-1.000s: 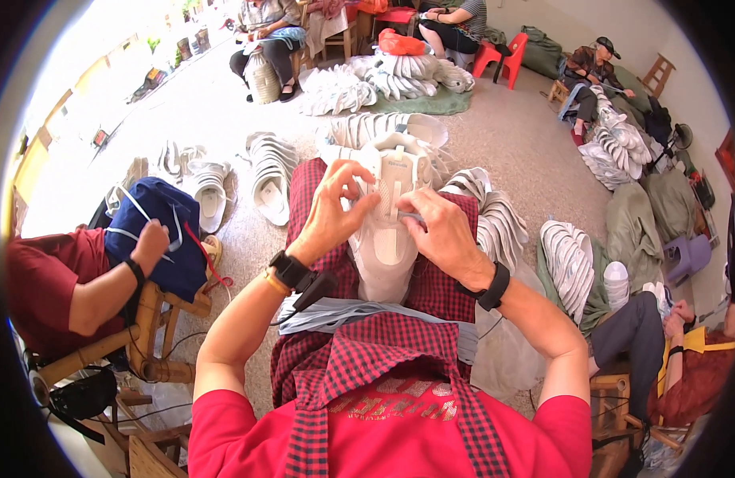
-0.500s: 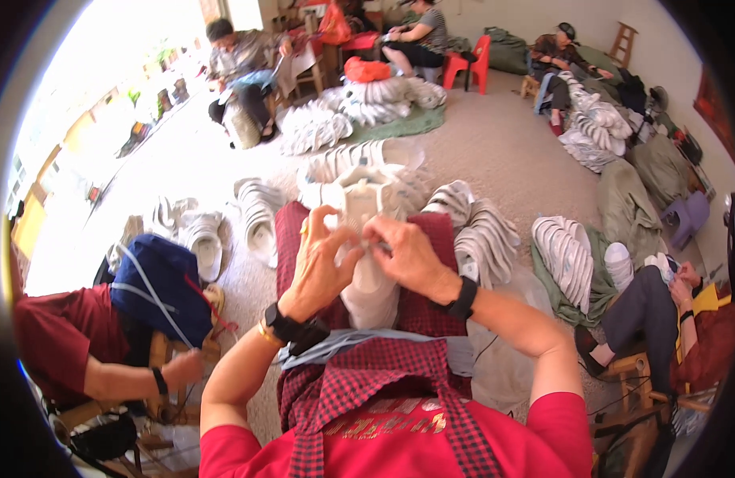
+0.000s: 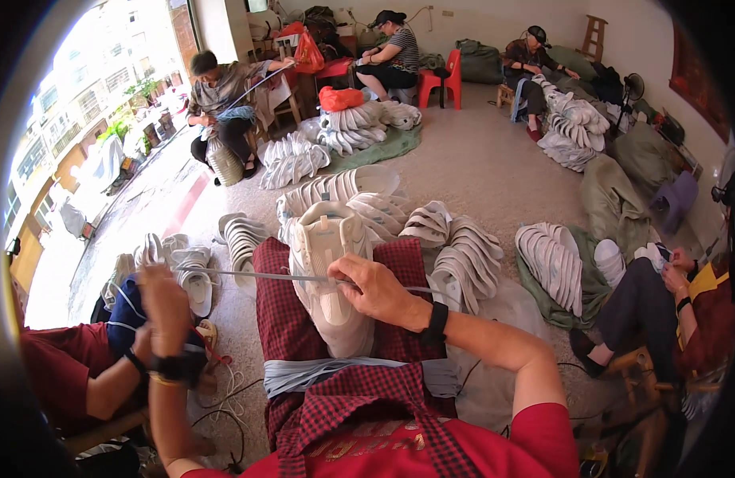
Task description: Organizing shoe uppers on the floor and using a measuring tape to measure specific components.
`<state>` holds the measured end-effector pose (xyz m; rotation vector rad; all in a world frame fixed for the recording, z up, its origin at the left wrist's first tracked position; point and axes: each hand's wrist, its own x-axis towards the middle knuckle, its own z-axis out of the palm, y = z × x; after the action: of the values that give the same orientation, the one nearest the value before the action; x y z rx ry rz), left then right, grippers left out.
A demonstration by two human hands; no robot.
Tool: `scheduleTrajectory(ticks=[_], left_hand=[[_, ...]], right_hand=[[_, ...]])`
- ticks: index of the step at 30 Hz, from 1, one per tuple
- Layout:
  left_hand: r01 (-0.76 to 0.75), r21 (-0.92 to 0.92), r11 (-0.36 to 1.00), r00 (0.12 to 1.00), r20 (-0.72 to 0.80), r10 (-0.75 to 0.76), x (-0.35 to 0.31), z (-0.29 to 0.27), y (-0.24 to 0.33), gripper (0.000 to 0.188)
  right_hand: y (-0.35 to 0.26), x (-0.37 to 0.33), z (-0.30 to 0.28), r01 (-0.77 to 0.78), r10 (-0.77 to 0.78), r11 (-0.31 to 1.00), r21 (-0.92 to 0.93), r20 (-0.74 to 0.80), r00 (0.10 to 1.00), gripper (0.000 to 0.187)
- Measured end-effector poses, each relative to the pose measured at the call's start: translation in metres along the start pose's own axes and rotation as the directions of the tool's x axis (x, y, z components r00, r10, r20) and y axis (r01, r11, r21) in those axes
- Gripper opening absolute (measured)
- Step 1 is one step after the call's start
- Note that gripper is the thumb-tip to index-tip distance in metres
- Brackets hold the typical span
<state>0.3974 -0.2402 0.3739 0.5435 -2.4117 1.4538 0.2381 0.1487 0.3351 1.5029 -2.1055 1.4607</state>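
Note:
A white sneaker upper rests on my lap over a red-and-black checked cloth, its toe pointing toward me. A grey shoelace runs taut across it, from the eyelet area out to the left. At the left end of the lace is my left hand, raised and smeared by motion, its fingers apparently closed on the lace. Over the front of the upper, my right hand pinches the lace, and a short length shows beyond its fingers. A bundle of pale blue-grey laces lies across my lap.
Rows of stacked white uppers stand on the floor ahead and to both sides. A co-worker's arm is close by my left forearm. Another seated person works at the right. Farther off are more seated people and a red chair.
My left hand has swung far out to the left, drawing the lace taut. My right hand stays at the upper, slightly lower. The view has tilted up a little.

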Motion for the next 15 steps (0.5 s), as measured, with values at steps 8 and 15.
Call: scheduleTrajectory(ticks=[8,15], left_hand=[[0.315,-0.868,0.384,0.599,-0.132,-0.79,-0.017,0.063,-0.219,0.022],[0.053,-0.999,-0.008,0.95,0.053,-0.307,0.022,-0.102,0.023,0.027]], right_hand=[[-0.005,0.005,-0.005,0.007,-0.008,0.999,-0.035,-0.016,1.0,0.02],[-0.006,-0.002,-0.031,-0.187,0.193,0.977,-0.099,0.05,0.98,0.016]])
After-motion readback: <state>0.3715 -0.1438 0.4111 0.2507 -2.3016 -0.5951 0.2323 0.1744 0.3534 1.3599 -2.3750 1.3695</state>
